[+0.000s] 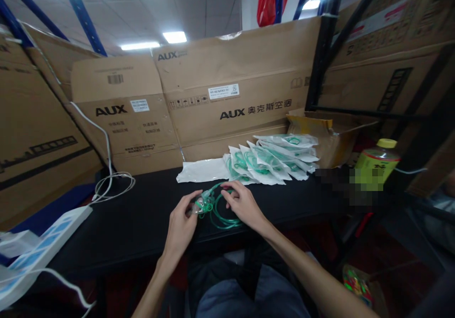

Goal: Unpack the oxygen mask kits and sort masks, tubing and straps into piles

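Note:
A clear plastic mask (199, 206) with green parts lies low over the black tabletop, in the grip of my left hand (182, 217). My left thumb and fingers are closed round its near side, hiding part of it. Green tubing (227, 225) runs from the mask in a loose coil to the right. My right hand (245, 205) is closed at the top of that coil, thumb and fingertips pinching the tube. Just behind the hands, several white-and-clear pouches (261, 164) with green tubing inside lie overlapped in a row. A flat white pouch (204, 170) lies left of them.
Cardboard panels (199, 123) wall the back of the black table (142, 223). A white power strip (46, 251) and a looped white cable (110, 185) sit at left. A yellow-capped bottle (378, 164) and an open carton (330, 140) stand at right.

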The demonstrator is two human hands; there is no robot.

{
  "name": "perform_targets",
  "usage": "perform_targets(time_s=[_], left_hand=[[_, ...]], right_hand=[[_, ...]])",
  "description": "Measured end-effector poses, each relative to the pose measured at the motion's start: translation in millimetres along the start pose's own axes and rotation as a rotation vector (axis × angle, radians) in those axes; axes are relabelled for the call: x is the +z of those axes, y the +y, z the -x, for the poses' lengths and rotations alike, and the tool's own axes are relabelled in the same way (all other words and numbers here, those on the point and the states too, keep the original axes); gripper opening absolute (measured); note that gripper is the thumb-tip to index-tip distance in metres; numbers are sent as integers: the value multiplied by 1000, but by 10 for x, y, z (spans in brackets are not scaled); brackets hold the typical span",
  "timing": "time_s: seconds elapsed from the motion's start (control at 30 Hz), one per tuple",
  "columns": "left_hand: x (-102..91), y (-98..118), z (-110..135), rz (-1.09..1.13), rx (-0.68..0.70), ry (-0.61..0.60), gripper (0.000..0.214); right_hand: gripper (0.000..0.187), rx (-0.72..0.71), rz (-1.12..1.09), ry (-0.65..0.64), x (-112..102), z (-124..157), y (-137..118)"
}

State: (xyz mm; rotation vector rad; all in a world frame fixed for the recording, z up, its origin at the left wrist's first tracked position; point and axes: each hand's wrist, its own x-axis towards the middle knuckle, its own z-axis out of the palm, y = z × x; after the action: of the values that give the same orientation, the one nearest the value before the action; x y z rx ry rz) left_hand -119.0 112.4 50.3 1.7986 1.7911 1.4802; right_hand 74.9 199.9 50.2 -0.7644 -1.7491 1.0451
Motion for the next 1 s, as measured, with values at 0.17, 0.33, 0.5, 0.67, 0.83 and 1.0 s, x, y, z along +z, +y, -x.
perform_targets(time_s=[0.17,0.33,0.5,0.67,0.83,1.0], left_hand=[[54,99,56,121,-51,-38,43],[31,247,140,158,-31,-142,57],[0,272,193,216,-78,-254,47],[-15,171,86,139,-138,-234,44],[-104,146,-245,-135,243,-146,42],[-94,153,-474,-283,555,-413,42]], right_hand=[[38,46,-116,-126,164,-32,85],[53,115,-256,-212,169,-57,105],[52,129,-292,-322,118,-76,51],[41,149,-265,-450,68,-112,-30],[21,223,-267,-562,10,-206,-92],[14,243,-227,-701,-9,-328,-157]])
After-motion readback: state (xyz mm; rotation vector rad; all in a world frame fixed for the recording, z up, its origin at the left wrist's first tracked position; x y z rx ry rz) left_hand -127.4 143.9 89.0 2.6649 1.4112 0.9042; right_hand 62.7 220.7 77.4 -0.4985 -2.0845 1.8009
